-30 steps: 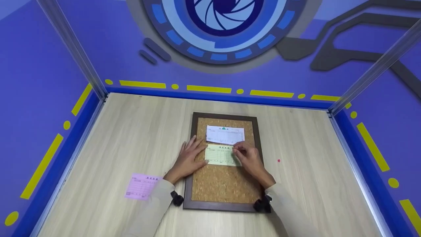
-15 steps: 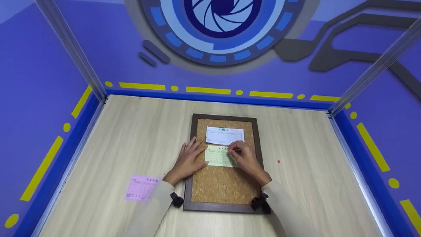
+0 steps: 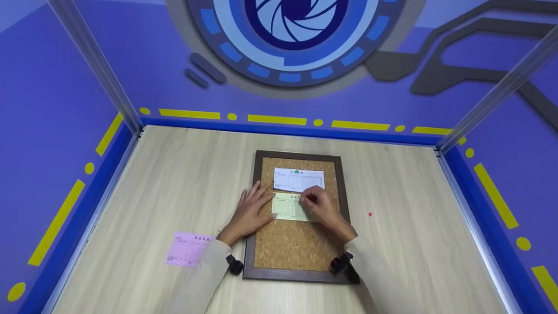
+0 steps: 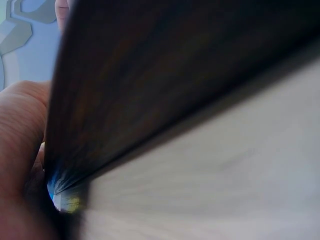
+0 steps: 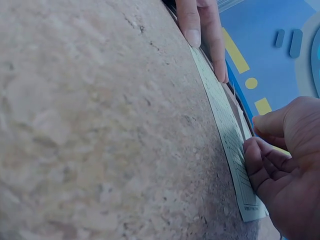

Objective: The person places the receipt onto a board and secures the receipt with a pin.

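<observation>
A cork board [image 3: 296, 244] in a dark frame lies on the table. On it, a pale green slip [image 3: 285, 207] sits just below a white slip [image 3: 298, 181], which has a green pushpin [image 3: 297, 171] at its top. My left hand [image 3: 250, 209] rests with fingers spread over the board's left side, thumb and fingertip on the green slip's left edge. My right hand [image 3: 324, 207] is curled above the green slip's upper edge, thumb and index finger pinching a tiny thing, apparently a pushpin, almost hidden; a reddish spot shows at the fingertips [image 5: 256, 121] in the right wrist view.
A pink slip [image 3: 187, 248] lies on the table left of the board, partly under the left sleeve [image 3: 202, 274]. A small red pushpin-like dot [image 3: 370, 214] lies right of the board. Blue printed walls [image 3: 279, 102] enclose the table [image 3: 405, 244] at the back and sides.
My right hand has shifted slightly left along the green slip's upper edge, with its fingers still pinched. The left hand and the slips have kept their places.
</observation>
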A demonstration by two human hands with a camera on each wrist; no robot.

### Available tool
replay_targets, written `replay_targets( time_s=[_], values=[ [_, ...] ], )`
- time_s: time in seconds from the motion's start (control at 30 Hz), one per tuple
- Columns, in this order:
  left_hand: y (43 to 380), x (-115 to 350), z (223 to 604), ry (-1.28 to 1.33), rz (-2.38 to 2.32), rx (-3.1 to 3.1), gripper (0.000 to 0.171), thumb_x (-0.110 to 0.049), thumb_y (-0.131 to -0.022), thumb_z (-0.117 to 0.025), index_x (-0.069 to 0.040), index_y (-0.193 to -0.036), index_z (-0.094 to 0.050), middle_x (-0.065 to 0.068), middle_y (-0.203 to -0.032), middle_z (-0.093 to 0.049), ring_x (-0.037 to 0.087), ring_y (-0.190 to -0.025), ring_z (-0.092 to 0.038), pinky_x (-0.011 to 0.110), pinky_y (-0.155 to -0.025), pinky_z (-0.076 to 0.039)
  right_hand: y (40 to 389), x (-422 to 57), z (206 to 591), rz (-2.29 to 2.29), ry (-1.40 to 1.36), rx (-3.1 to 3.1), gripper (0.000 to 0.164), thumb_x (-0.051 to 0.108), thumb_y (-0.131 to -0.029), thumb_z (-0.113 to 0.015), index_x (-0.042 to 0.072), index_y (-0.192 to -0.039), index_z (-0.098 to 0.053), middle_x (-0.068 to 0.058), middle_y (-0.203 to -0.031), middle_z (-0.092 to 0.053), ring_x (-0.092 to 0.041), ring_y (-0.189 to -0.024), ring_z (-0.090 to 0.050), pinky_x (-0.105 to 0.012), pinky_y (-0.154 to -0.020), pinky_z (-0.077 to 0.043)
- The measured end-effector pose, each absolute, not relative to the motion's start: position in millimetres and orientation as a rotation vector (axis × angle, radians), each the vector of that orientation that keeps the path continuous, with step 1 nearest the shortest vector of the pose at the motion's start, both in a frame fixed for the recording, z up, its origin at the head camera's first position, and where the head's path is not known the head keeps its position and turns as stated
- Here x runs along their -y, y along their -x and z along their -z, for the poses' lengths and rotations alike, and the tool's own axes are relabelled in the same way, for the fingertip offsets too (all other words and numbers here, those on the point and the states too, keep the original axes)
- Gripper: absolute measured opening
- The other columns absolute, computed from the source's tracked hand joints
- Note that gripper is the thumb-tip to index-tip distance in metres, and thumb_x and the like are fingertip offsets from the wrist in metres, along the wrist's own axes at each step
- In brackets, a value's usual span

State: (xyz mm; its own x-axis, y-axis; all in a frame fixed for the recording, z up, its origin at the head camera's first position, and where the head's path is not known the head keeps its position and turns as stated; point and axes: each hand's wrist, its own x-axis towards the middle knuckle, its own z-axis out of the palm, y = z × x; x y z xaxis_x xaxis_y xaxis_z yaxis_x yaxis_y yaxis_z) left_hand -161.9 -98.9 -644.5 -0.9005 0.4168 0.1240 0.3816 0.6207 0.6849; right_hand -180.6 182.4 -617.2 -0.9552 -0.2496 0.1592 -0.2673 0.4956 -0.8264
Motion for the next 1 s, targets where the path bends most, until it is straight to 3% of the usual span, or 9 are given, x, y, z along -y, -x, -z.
replay_targets(
  time_s=[0.63,1.0],
  values=[
    [161.5,98.5,642.3,-0.702,-1.172,-2.81,0.065,-0.032,-0.098,-0.08,-0.006,-0.155,-0.062,0.016,-0.174,-0.041,0.041,-0.168,-0.017,0.07,-0.131,-0.007,191.3,-178.6,613.7,-1.431,-0.386,2.826,0.004,0.004,-0.103,-0.076,0.002,-0.099,-0.077,-0.005,-0.096,-0.072,-0.017,-0.091,-0.061,-0.036,-0.082,-0.051],
    [162.7,99.3,649.5,-0.707,-1.235,-2.786,0.067,-0.035,-0.096,-0.078,-0.005,-0.155,-0.062,0.017,-0.173,-0.042,0.042,-0.168,-0.017,0.07,-0.131,-0.005,196.1,-176.4,612.5,-1.419,-0.404,2.849,0.004,0.005,-0.102,-0.077,0.005,-0.099,-0.08,-0.003,-0.092,-0.072,-0.013,-0.083,-0.058,-0.03,-0.075,-0.046]
  ],
)
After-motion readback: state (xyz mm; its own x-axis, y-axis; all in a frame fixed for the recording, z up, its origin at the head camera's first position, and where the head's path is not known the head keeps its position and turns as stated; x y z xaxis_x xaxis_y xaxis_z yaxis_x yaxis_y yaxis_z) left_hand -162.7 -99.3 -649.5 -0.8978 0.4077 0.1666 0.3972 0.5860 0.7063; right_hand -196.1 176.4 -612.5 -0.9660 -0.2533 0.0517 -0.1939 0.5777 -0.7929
